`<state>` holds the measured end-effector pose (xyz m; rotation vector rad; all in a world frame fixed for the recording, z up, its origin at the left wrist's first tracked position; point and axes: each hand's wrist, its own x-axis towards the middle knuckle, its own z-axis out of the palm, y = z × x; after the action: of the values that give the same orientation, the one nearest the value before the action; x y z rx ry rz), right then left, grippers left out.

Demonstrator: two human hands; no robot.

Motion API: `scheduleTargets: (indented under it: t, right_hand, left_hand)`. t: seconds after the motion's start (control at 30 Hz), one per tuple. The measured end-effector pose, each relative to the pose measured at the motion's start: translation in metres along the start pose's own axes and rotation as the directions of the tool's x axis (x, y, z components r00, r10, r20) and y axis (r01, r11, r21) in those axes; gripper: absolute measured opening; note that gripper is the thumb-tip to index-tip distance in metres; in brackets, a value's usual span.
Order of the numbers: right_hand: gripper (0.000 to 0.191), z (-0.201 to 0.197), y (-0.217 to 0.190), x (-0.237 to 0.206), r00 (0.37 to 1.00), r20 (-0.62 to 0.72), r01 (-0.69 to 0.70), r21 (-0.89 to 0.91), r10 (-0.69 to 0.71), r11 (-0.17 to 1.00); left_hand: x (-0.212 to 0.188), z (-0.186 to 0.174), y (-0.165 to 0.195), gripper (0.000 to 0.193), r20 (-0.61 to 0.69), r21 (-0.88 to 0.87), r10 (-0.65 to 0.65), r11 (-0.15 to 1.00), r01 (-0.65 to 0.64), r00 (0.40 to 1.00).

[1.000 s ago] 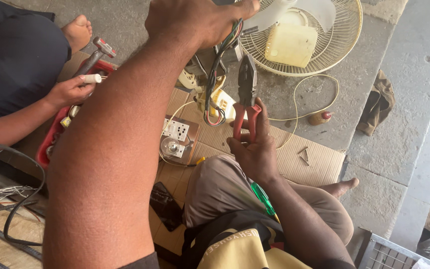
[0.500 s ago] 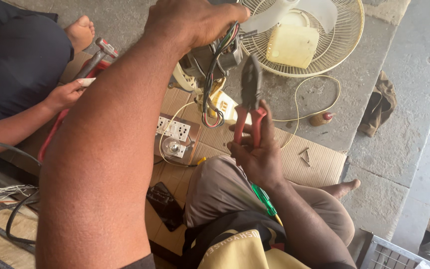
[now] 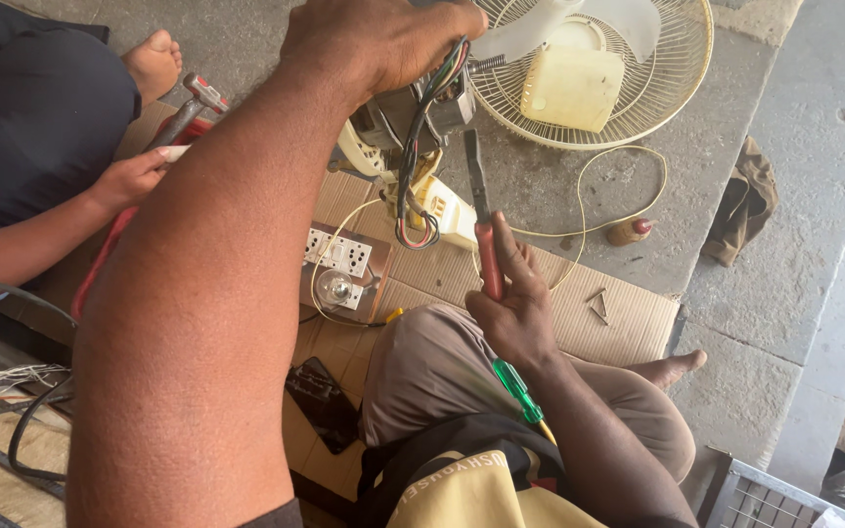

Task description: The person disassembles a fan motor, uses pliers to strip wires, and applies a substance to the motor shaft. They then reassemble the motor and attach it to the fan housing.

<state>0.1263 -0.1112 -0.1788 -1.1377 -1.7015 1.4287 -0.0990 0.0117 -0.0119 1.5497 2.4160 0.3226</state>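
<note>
Left hand (image 3: 383, 44): clamped over the grey fan motor block with trailing coloured wires (image 3: 421, 112), at twelve o'clock. Right hand (image 3: 511, 303): closed round red-handled pliers (image 3: 481, 220), tips pointing up toward the motor. White wire fan guard (image 3: 677, 93) at one o'clock. White switch board (image 3: 336, 256) on cardboard sheet (image 3: 618, 313), centre. A neighbouring person's hand (image 3: 129, 181) at nine o'clock.

Rough concrete floor (image 3: 579, 196); matt corrugated cardboard (image 3: 628, 313).

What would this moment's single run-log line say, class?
left hand: grips motor unit with wire bundle | right hand: holds red-handled pliers | behind: fan guard
</note>
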Motion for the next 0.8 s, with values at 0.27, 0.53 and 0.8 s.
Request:
scheduleTargets:
  t: [0.27, 0.53, 0.8]
  right_hand:
    - [0.096, -0.002, -0.013, 0.002, 0.999, 0.006, -0.041, 0.043, 0.041, 0.998]
    - [0.070, -0.012, -0.027, -0.009, 0.997, 0.047, 0.012, 0.660, -0.058, 0.751]
    - [0.063, 0.008, -0.042, -0.006, 0.979, -0.129, 0.196, 0.812, -0.158, 0.550]
  left_hand:
    - [-0.007, -0.011, 0.006, 0.063, 0.039, -0.005, -0.027, 1.000, 0.027, 0.999]
    - [-0.015, -0.017, 0.015, 0.041, 0.029, -0.034, -0.033, 0.999, 0.033, 0.999]
    - [-0.012, -0.013, 0.016, 0.042, -0.006, -0.053, -0.015, 0.999, 0.014, 1.000]
